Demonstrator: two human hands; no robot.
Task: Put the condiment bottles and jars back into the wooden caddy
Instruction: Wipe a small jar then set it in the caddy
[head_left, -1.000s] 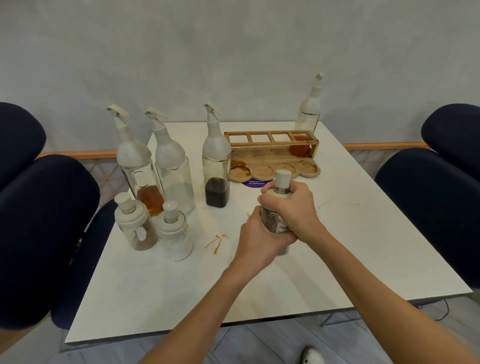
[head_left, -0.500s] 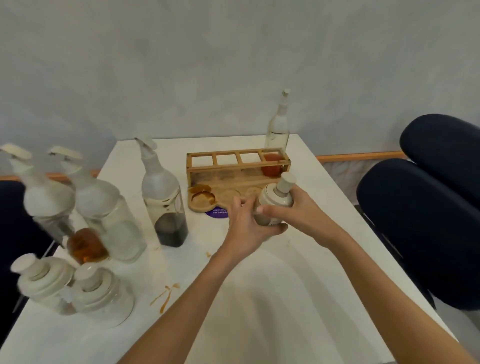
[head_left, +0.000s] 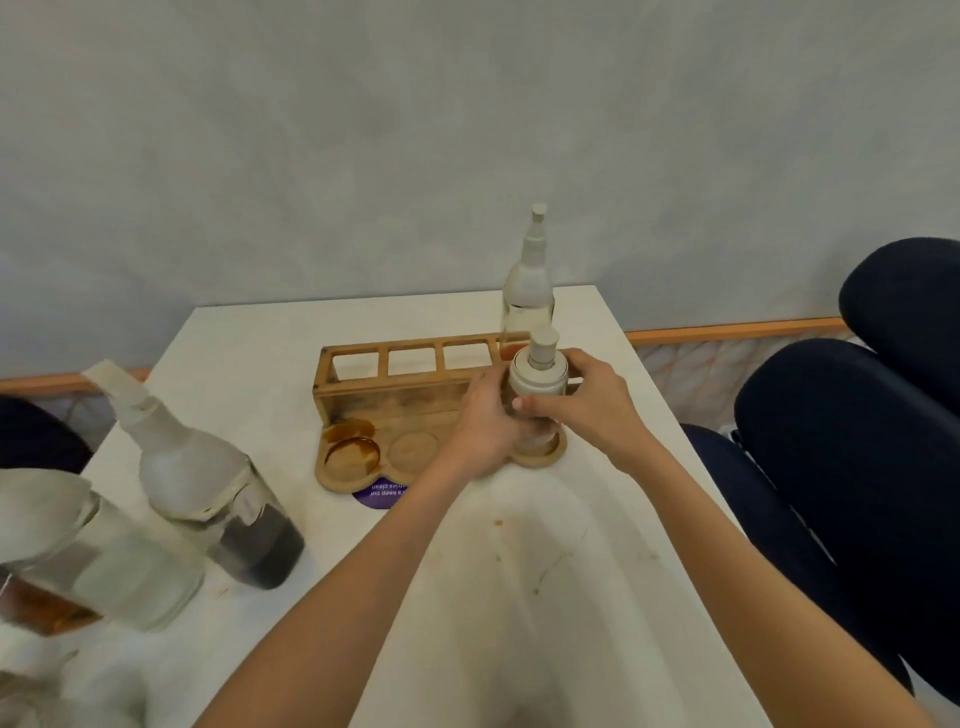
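1. Nearest me at the left edge stand the blurred spray bottles: a clear one (head_left: 104, 566) with an amber one beside it, then the dark-sauce bottle (head_left: 218, 499). All wait on the white table (head_left: 519, 597), well apart from the caddy.
2. Further in, my left hand (head_left: 485, 431) and right hand (head_left: 582, 405) both wrap the small condiment jar (head_left: 535, 395), fingers curled closed around its glass body. The white pump lid stands clear above them.
3. The jar sits upright over the rightmost round recess at the front of the wooden caddy (head_left: 395, 395). I cannot tell whether its base is fully seated, since my fingers hide it.
4. To do this well, I judge I should keep the jar vertical, feel the base drop inside the recess rim, then loosen the left fingers first.
5. The leftmost recess (head_left: 350, 452) carries a brown sauce stain, so whatever goes there may slip.
6. Farthest back, a tall bottle (head_left: 527, 291) already stands in the rear right slot; I should avoid nudging it when letting go.
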